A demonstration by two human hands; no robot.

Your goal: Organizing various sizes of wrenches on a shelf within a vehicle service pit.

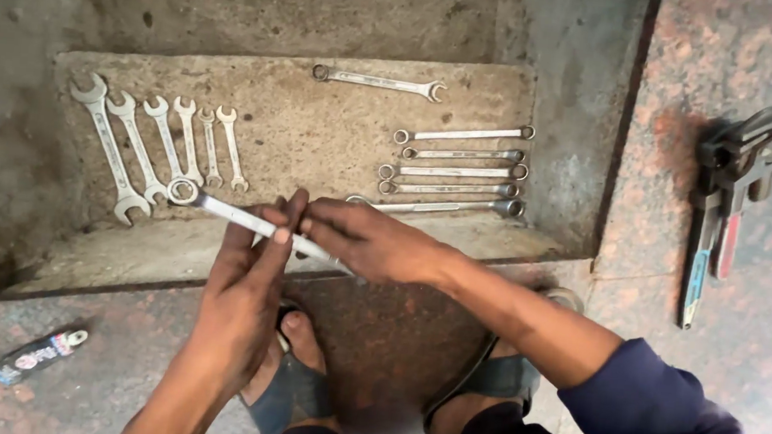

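Steel combination wrench (246, 222) is held across the body, ring end to the left, above the near edge of the sunken concrete ledge (320, 118). Left hand (244, 298) pinches the shank between thumb and fingertips near its middle; right hand (370, 241) closes over the right portion, fingers pressed together on the shank, so that end is hidden. The ring end hangs just above the near ends of the fanned row of open-ended spanners (164, 146) on the left of the ledge.

Risks, as judged:
- Both holds are fingertip holds. A slip would drop the wrench onto the row below and scatter it, or onto the sandalled feet (297, 377) directly beneath.
- The ledge slopes toward the near edge; a knocked spanner could slide off.
- The stacked ring spanners (455, 167) on the right lie close together and near the right forearm; a careless sweep would disturb them.
- A lone wrench (379, 82) at the far edge and the pipe wrenches (732, 201) on the stone floor at right are well apart and unthreatened.
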